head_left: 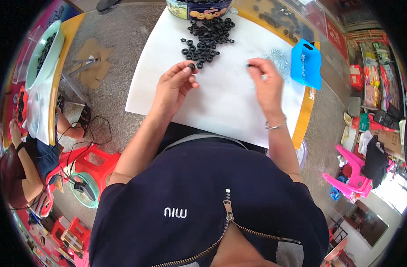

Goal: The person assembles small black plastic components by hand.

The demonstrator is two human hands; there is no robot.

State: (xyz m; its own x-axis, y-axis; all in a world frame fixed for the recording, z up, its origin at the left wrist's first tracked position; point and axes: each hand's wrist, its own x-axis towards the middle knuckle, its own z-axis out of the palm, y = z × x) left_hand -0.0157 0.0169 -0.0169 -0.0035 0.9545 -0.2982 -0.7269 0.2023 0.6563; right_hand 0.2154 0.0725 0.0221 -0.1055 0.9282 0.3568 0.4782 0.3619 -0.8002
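Over the near part of a white sheet (168,40), my left hand (173,86) pinches a small black ring-shaped part (192,66) between thumb and forefinger. My right hand (268,86) is closed in a pinch farther right, with a tiny dark piece (249,66) at its fingertips, too small to name. A loose heap of black ring-shaped parts (208,38) lies just beyond my left hand. Tiny silvery bits (277,60) are scattered beside my right hand. At the sheet's right edge sits a blue plastic scoop tray (312,66) with more silvery bits in it.
A round tin (199,10) of black parts stands behind the heap. To its right is a clear container (274,18) with dark pieces. On the left, a person's arm (30,171) rests near another table with a pale green basin (52,49); a red stool (96,160) stands closer.
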